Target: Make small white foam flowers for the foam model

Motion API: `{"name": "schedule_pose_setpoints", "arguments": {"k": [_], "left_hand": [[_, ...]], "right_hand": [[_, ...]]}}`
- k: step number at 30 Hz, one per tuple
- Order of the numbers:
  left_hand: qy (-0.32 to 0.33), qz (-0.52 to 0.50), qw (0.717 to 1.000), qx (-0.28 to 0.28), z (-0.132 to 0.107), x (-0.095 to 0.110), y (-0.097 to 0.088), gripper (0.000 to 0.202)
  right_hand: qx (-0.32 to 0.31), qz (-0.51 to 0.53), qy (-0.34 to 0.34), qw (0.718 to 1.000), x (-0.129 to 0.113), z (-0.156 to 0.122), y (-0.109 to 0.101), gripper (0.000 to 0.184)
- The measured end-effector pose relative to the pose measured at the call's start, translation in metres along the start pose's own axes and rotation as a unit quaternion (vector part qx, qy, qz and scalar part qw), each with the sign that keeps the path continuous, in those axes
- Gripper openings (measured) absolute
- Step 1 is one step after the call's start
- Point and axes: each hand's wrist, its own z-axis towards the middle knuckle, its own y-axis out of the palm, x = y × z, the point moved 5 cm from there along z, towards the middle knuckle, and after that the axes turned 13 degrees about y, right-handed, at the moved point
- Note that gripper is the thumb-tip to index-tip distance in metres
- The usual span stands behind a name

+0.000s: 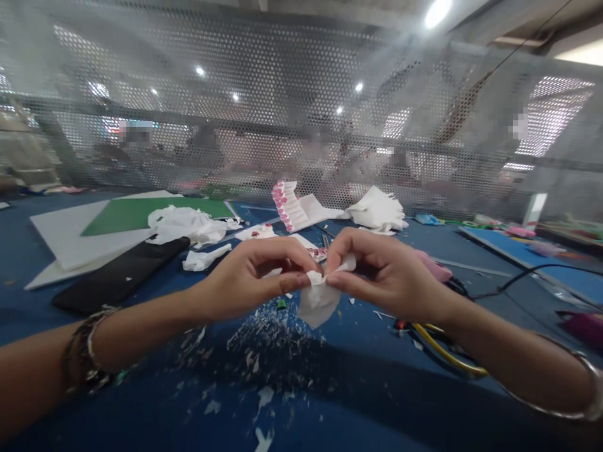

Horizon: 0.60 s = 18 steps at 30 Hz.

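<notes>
A small piece of thin white tissue paper (320,306) hangs between my two hands over the blue table. My left hand (257,270) pinches its upper left edge between thumb and fingers. On the other side, my right hand (377,270) pinches the upper right part, where a white tip sticks up beside the finger. The fingertips of both hands nearly meet. Below them lie many tiny white paper scraps (268,339) and a small green bit (281,304). Just behind the hands is a white piece with dark red marks (257,232).
Crumpled white paper (188,224), a black flat case (122,273) and green and white sheets (155,213) lie left. Farther back are a pink-edged paper strip (286,207) and a white paper stack (378,209). Yellow-handled scissors (447,351) and a blue board (532,257) lie right.
</notes>
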Motion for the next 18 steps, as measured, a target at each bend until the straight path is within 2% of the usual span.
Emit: {"name": "schedule_pose_setpoints", "arguments": {"k": [3, 6, 10, 13, 18], "left_hand": [[-0.011, -0.017, 0.998, 0.055, -0.004, 0.002, -0.002, 0.008], [-0.039, -0.03, 0.992, 0.114, -0.01, 0.005, 0.001, 0.007], [-0.052, -0.005, 0.988, 0.145, -0.022, 0.012, 0.007, 0.003], [-0.031, 0.021, 0.988, 0.147, -0.03, 0.019, 0.011, 0.009], [0.035, 0.041, 0.994, 0.095, -0.042, 0.028, 0.022, 0.024]], "right_hand": [[0.033, -0.008, -0.031, 0.999, -0.002, -0.005, 0.006, 0.007], [0.026, -0.048, -0.092, 0.994, -0.009, -0.014, 0.024, 0.005], [0.081, -0.082, -0.107, 0.988, -0.016, -0.027, 0.038, 0.004], [0.131, -0.095, -0.096, 0.982, -0.017, -0.036, 0.038, 0.005], [0.175, -0.113, -0.077, 0.975, -0.02, -0.045, 0.036, 0.006]]}}
